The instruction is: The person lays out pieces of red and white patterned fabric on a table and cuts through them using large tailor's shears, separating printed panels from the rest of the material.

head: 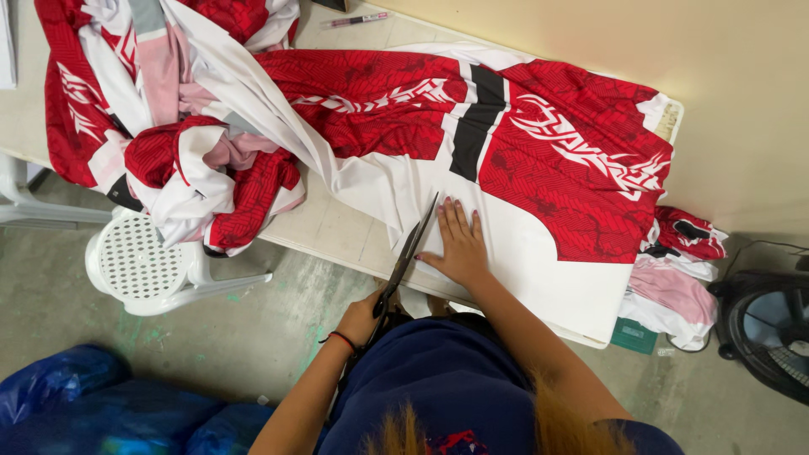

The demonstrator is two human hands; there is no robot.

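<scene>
I see my right hand (460,244) lying flat, fingers spread, pressing the white part of the red-and-white printed fabric (539,152) onto the bench (337,232) near its near edge. My left hand (361,320) is wrapped around the handles of the scissors (406,257), just off that edge, blades angled up and away over the cloth, slightly parted. Left of the scissors the bench shows a bare strip; beyond it sits a heaped pile of fabric (177,143). A white plastic chair (147,261) stands below left, a fan (771,324) at the right.
</scene>
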